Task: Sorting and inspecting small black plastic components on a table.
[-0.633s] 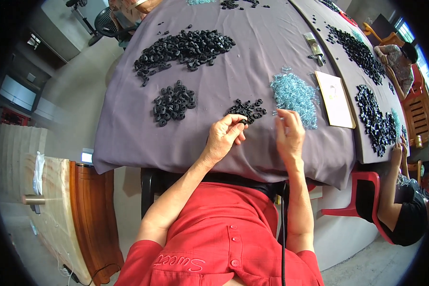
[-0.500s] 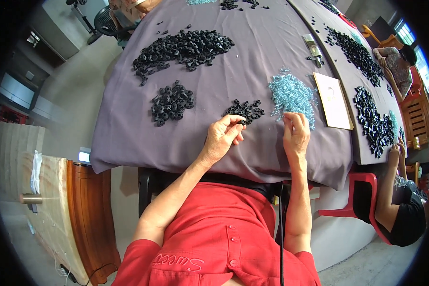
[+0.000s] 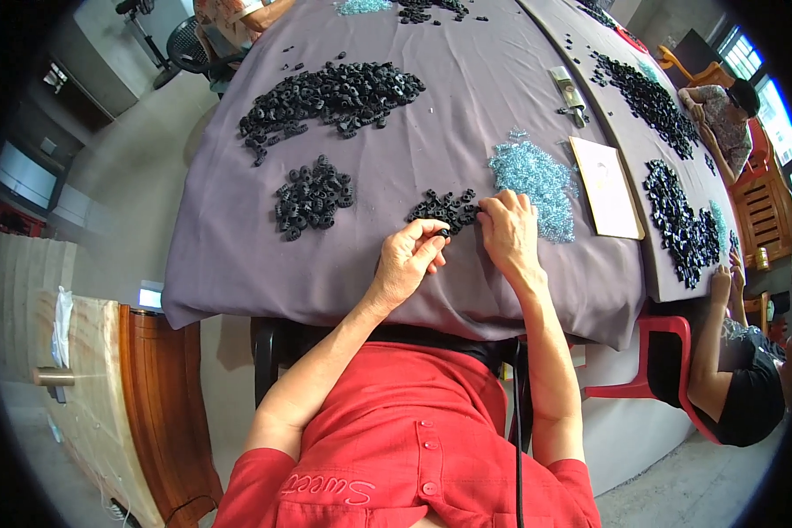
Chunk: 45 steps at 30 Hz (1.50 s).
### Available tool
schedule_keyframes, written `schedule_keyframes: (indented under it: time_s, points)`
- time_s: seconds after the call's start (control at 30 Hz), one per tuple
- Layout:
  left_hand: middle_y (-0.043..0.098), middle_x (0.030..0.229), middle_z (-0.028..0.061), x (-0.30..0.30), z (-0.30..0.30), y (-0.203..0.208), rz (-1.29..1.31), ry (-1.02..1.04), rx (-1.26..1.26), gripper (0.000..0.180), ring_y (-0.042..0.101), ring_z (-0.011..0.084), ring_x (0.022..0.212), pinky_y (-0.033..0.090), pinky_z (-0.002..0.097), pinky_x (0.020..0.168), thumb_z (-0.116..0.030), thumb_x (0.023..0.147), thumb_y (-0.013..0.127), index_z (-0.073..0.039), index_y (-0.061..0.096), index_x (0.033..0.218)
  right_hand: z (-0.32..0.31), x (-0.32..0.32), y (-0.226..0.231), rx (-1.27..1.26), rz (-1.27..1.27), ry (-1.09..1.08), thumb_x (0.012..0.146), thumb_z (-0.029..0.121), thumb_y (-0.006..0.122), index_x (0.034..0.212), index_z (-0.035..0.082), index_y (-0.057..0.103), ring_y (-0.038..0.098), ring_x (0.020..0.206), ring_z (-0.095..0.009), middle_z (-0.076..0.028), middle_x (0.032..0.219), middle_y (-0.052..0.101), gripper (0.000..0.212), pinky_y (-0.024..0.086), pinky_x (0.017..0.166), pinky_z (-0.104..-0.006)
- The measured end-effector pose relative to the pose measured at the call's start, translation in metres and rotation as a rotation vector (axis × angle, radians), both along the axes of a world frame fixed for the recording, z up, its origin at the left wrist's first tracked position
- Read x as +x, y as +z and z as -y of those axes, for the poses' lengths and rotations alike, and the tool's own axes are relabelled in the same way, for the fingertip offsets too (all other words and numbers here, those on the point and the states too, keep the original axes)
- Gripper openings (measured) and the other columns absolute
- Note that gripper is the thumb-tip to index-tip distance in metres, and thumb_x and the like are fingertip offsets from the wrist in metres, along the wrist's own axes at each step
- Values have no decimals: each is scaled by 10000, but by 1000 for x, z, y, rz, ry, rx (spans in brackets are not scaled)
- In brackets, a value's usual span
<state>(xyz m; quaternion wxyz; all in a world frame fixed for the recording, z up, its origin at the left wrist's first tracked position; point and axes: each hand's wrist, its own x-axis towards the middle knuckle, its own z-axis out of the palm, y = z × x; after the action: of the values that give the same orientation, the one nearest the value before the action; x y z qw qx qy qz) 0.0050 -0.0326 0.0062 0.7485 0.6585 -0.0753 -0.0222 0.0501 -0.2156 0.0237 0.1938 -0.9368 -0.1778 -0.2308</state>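
My left hand (image 3: pixel 405 266) is closed in a pinch on a small black plastic part (image 3: pixel 444 233), just in front of a small pile of black parts (image 3: pixel 442 209). At that pile's right edge, my right hand (image 3: pixel 512 236) has its fingertips drawn together; whatever lies between them is too small to make out. Close behind the right hand lies a heap of see-through pale blue pieces (image 3: pixel 537 180). To the left is a pile of ridged black ring-shaped parts (image 3: pixel 314 198). A larger heap of the same kind (image 3: pixel 330 99) spreads farther back.
A grey cloth (image 3: pixel 396 304) covers the table. Right of the blue heap lie a cream-coloured card (image 3: pixel 607 189) and a tube (image 3: pixel 568 88). More black parts (image 3: pixel 678 220) lie on the adjoining table, where a person in black (image 3: pixel 739 383) sits on a red chair (image 3: pixel 644 361).
My right hand has moved left, from the front of the blue heap to the small black pile's edge. My left hand stays nearly in place, pinching the black part.
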Motion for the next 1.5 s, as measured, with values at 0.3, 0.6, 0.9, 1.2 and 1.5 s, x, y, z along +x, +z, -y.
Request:
schedule_keyframes:
  time_s: [0.3, 0.6, 0.9, 1.2, 1.5]
  points:
    - [647, 879, 34, -2, -2, 3, 0, -28, 4, 182, 566, 50, 645, 475, 190, 558, -93, 918, 549, -38, 603, 1083, -4, 2, -4, -70, 28, -54, 784, 101, 625, 923, 100, 644, 487, 868, -261, -59, 895, 548, 141, 365, 769, -379]
    - [576, 781, -21, -2, -5, 8, -1, -3, 40, 214, 528, 42, 600, 445, 190, 529, -79, 904, 545, -80, 637, 1097, -19, -42, 11, 897, -455, 189, 861, 12, 566, 1038, 38, 642, 498, 608, -66, -6, 747, 573, 195, 414, 549, -216]
    - [572, 805, -18, -3, 0, 8, -28, -3, -37, 242, 505, 37, 595, 426, 183, 525, -94, 911, 549, -66, 571, 1150, -29, -52, 5, 1152, -579, 154, 886, 36, 561, 955, -7, 569, 515, 648, -46, -9, 785, 594, 81, 438, 590, -193]
    - [581, 754, -30, 0, -3, 4, -42, -34, -53, 119, 499, 27, 589, 413, 177, 509, -131, 918, 561, -74, 572, 1021, -31, -52, 1, 1044, -550, 160, 870, 28, 573, 956, -9, 581, 555, 729, -71, -24, 777, 608, 94, 463, 670, -221]
    - [581, 712, -28, 0, -4, 3, -39, -33, -47, 128, 495, 24, 563, 410, 175, 490, -152, 913, 578, -71, 607, 1008, -34, -53, -7, 967, -486, 139, 870, 33, 585, 940, 5, 581, 527, 652, -49, -14, 781, 607, 75, 442, 579, -193]
